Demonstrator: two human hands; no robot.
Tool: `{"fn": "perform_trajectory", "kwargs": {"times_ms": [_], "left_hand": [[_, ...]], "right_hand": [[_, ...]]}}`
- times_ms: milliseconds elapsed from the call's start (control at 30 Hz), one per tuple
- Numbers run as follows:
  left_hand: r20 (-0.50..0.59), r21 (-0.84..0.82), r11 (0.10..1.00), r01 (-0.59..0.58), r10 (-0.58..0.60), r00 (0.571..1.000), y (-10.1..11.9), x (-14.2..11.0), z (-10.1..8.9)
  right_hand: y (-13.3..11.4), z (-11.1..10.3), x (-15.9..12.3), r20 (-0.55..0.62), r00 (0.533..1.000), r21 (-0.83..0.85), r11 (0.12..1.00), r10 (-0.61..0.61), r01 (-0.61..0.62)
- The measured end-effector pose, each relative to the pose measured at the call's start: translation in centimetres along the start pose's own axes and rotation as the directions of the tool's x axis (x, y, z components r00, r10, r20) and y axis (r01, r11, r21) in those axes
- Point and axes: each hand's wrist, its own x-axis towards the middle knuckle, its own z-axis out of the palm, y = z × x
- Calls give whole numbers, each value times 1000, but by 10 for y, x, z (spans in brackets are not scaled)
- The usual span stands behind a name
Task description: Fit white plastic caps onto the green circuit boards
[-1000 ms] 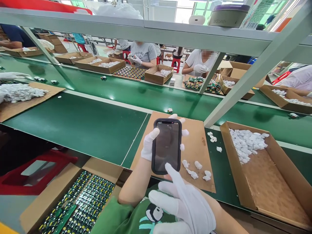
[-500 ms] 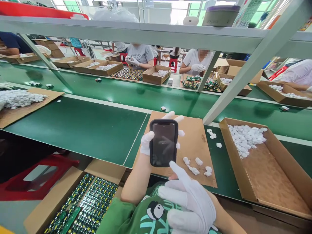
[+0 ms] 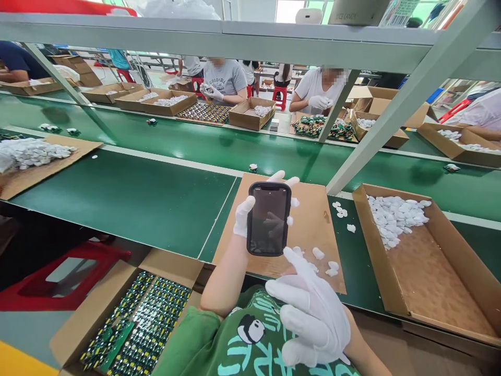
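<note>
A black smartphone (image 3: 268,219) is held upright in my gloved left hand (image 3: 245,214), thumb along one edge and fingers round the back. Its screen is dark with a faint reflection. Close below it, my right hand (image 3: 315,313) in a white glove hovers with fingers apart and nothing in them; the index finger points toward the phone's lower corner. Under both hands lies a brown cardboard sheet (image 3: 309,209) on the green bench, with several small white pieces (image 3: 332,268) on it, some partly hidden by my right hand.
At right stands a cardboard tray (image 3: 438,271) with a heap of white pieces (image 3: 395,216). A carton of green circuit boards (image 3: 156,324) sits at lower left. Beyond the bench runs a green conveyor belt (image 3: 188,143); co-workers sit across it. A slanted metal post (image 3: 385,115) rises at right.
The phone and my left hand have shifted slightly right and up in view. My right hand has shifted slightly right too. Small parts on the belt appear farther left.
</note>
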Motion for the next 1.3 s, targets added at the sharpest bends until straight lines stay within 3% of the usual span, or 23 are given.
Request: {"fn": "perform_trajectory", "kwargs": {"times_ms": [200,700,967,1300], "left_hand": [[0,2,1000,-1,1,1000,-1,3,-4],[-17,-26,1000,-13,13,1000,-3,12,-13],[-159,-60,998,16,-25,987,-4,4,-7],[-129,-27,999,40,-43,991,-10,-10,12]], "right_hand": [[0,-2,15,11,1000,-66,998,-1,2],[5,-1,17,62,998,-85,996,11,-6],[6,-1,14,18,1000,-95,995,0,2],[14,3,45,17,1000,-118,993,-7,9]]}}
